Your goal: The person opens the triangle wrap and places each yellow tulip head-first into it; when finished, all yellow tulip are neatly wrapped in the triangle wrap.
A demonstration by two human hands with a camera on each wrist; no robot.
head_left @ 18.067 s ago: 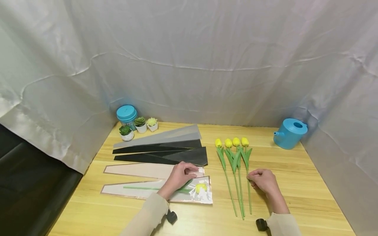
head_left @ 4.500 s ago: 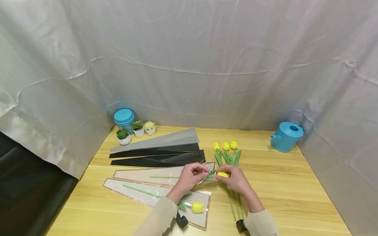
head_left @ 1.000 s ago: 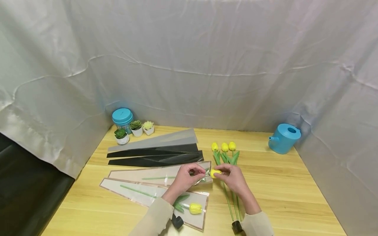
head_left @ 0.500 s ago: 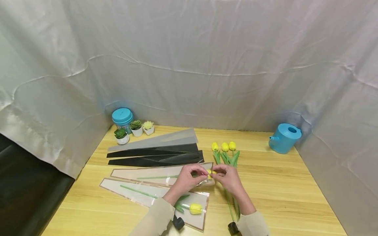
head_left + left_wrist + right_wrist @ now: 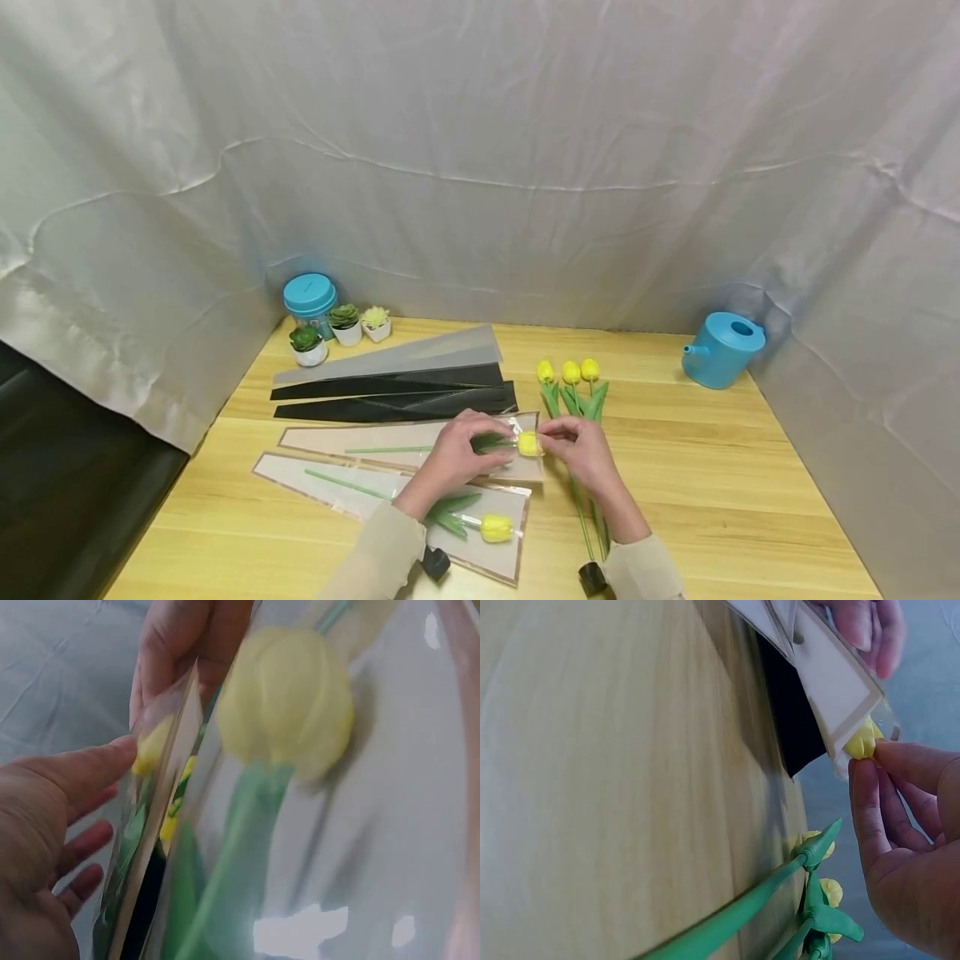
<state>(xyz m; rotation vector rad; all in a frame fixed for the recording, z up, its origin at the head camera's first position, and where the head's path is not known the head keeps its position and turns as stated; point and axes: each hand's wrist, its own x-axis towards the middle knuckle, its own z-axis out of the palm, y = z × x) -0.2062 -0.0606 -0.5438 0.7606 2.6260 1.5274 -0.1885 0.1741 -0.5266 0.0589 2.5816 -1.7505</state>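
A yellow artificial tulip (image 5: 529,443) lies inside the upper clear flower sleeve (image 5: 322,437), its bloom at the wide mouth. My right hand (image 5: 581,454) pinches this bloom at the mouth; the right wrist view shows thumb and fingertips on the yellow bloom (image 5: 862,741). My left hand (image 5: 456,454) spreads over the sleeve beside the leaves, thumb and fingers apart; in the left wrist view one digit of the left hand (image 5: 52,817) touches the film. Nearer me lies another sleeve (image 5: 502,560) with a tulip (image 5: 497,528) inside.
Several loose tulips (image 5: 571,372) lie right of the sleeves, partly under my right forearm. Black sleeves (image 5: 412,382) and a grey one (image 5: 450,343) lie behind. Potted succulents (image 5: 309,343) and a blue-lidded jar (image 5: 310,293) stand back left, a blue watering can (image 5: 722,354) back right.
One tulip left the loose group and went into the upper sleeve. Over the last second its bloom slid left through the mouth. My left hand let go its pinch and shifted left.
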